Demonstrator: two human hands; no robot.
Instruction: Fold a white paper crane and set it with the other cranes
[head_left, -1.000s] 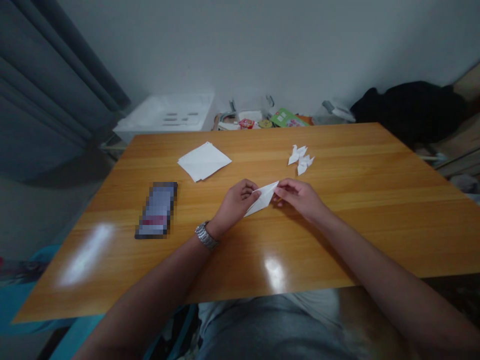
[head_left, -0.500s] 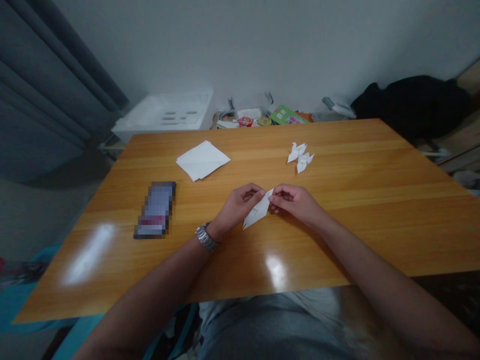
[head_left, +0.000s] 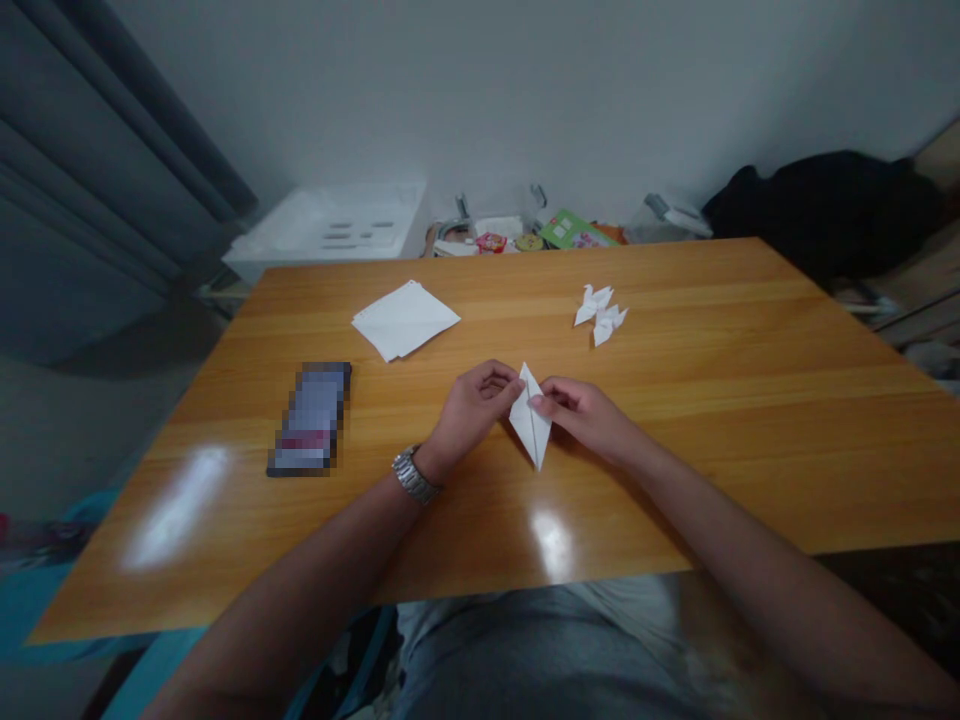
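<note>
A white folded paper (head_left: pixel 534 436), shaped like a narrow diamond with a crease down its middle, is held between both hands over the table. My left hand (head_left: pixel 480 402), with a metal watch on its wrist, pinches the upper left side of the paper. On the other side, my right hand (head_left: pixel 581 412) grips the right edge with its thumb lying on the front face. Fingers behind the paper are partly hidden. Beyond the right hand, two folded paper birds (head_left: pixel 598 313) rest close together.
A stack of white paper sheets (head_left: pixel 406 322) lies at the back left of the wooden table (head_left: pixel 720 420). Left of my left arm is a blurred-out phone (head_left: pixel 310 418). Past the far edge stand a white tray (head_left: pixel 337 235), a green package (head_left: pixel 574 230) and a black cloth (head_left: pixel 825 210).
The folded paper has turned from a slant to nearly upright, with its centre crease now facing me. My right hand has shifted slightly down along it.
</note>
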